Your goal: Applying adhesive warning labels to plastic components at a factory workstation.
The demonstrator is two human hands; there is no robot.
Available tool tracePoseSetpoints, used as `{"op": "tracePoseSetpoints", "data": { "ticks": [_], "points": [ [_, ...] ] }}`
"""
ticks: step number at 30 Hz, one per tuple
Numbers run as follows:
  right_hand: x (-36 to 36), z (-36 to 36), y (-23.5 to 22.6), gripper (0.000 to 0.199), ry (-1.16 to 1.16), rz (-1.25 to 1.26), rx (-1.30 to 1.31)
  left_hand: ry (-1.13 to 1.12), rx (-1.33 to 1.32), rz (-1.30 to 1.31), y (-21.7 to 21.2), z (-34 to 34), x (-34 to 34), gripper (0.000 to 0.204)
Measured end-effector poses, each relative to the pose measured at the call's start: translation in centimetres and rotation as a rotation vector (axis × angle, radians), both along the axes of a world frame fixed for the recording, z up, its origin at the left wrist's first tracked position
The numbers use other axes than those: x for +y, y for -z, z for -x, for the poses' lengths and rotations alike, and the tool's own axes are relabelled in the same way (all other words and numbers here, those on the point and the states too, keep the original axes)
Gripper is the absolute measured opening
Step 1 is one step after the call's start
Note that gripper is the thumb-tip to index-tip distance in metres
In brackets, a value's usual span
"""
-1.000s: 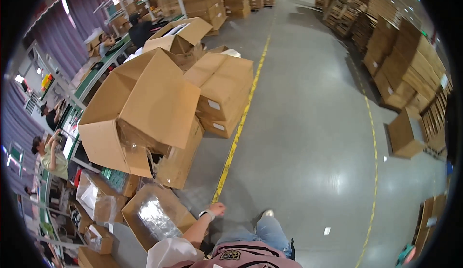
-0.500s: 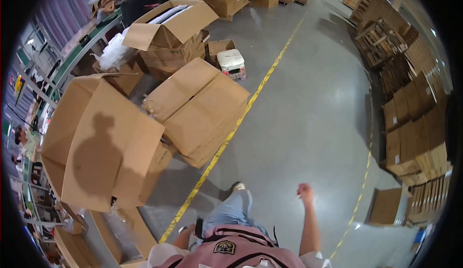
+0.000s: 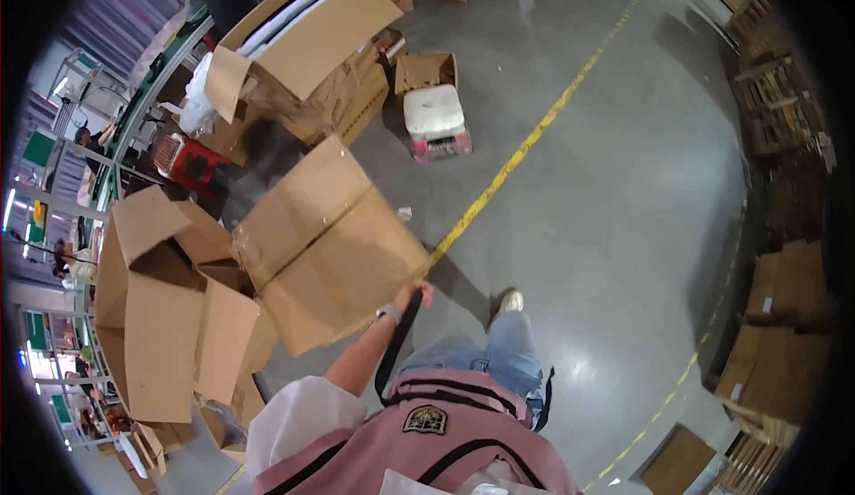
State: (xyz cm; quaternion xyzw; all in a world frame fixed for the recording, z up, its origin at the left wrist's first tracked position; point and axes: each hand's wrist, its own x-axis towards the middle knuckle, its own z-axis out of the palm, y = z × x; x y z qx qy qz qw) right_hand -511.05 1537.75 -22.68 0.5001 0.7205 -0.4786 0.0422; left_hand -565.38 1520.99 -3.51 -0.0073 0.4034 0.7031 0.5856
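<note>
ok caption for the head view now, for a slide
Left hand by a black strap, near a taped cardboard carton and yellow floor line.

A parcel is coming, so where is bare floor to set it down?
The widest bare floor lies between the left yellow line and right yellow line. A smaller patch, with a scrap, lies between the taped box, white bundle and left line. Open boxes crowd the left.

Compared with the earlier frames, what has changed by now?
The person has stepped forward, so the closed carton sits lower in view. Since half a second ago, the left hand has swung forward from beside the body, and the right hand has left view. A black strap now shows by the left hand; whether it is gripped is unclear. Carton and yellow floor line stayed put.
</note>
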Motion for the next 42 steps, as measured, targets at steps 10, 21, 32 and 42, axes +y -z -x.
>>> {"op": "tracePoseSetpoints", "data": {
  "ticks": [10,21,32,42],
  "points": [
    [54.6,33.3,-22.2,0.018,0.049,-0.218,-0.017,-0.011,0.455,0.939,6.8,-0.6,-1.8,0.025],
    [49.0,80.0,-16.1,0.024,-0.808,-0.184,0.260,-0.223,0.358,0.815,-3.8,26.5,12.2,0.035],
    [9.5,120.7,-39.2,0.042,-1.791,-0.587,0.820,-0.562,0.001,1.623,4.4,38.6,9.6,0.124],
    [-2.5,143.5,-40.3,0.083,-2.065,-1.032,0.871,-0.626,-0.315,1.583,3.5,41.9,12.1,0.153]
  ]
}}
